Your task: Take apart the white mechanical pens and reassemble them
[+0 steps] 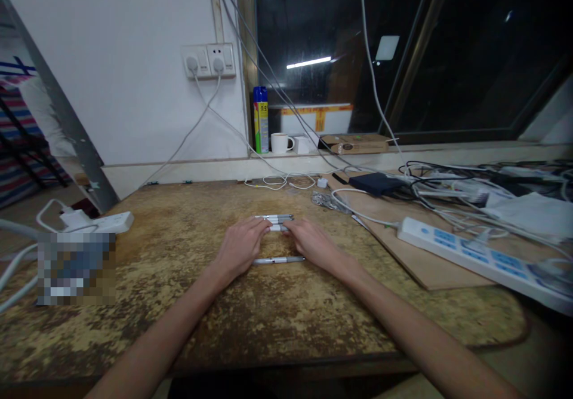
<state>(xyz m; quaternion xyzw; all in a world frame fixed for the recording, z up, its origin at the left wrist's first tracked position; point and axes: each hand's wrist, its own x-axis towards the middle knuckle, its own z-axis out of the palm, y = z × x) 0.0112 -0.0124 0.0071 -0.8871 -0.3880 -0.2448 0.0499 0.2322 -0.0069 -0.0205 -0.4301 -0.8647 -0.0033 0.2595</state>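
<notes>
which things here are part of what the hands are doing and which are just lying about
Likely in the work:
grouped pens at the left hand and right hand
lone pen nearer the wearer

Lying about:
mug
spray can
cardboard box
power strip on the right

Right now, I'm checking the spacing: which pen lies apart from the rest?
The pen nearest the camera, on its own; the other pens lie close together farther out.

Table [147, 309]'s pretty beat up, top worn patchy. Few slim pens [278, 217] right at the grip, another pen [277, 260] just on the near side, power strip [117, 223] off left, board [430, 273] to the right, white cable [277, 179] beyond.
</notes>
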